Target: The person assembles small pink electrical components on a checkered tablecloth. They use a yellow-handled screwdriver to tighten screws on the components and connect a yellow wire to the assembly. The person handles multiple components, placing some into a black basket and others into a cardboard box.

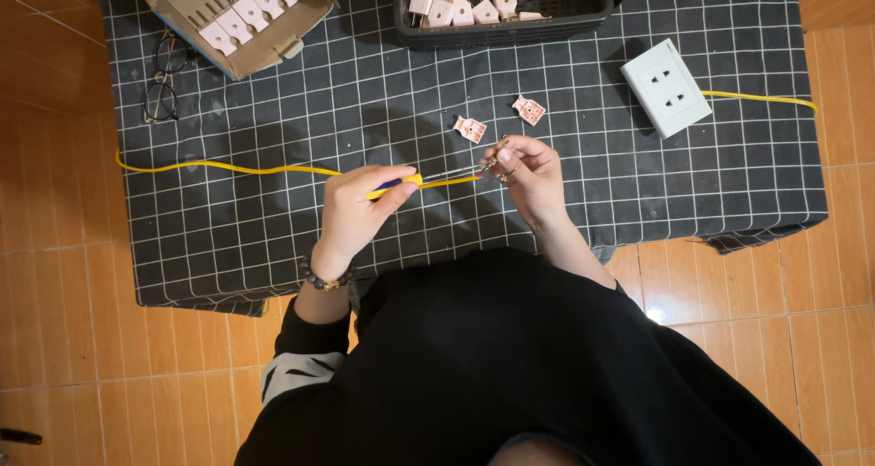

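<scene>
Over checked cloth (638,192), left hand (360,206) grips screwdriver (428,181) pointing right toward right hand (529,170) pinching metal piece (495,152).

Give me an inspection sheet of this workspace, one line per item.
Surface: low table under a black grid cloth.
Job's things: yellow-handled screwdriver, small metal part, two pink plug halves.
Clutter: cardboard box and black basket of pink plugs, glasses, white socket.
Grippers: left hand holds the screwdriver; right hand pinches the metal part.
Cables: yellow cable runs across the table.
Surroundings: orange tiled floor.
</scene>
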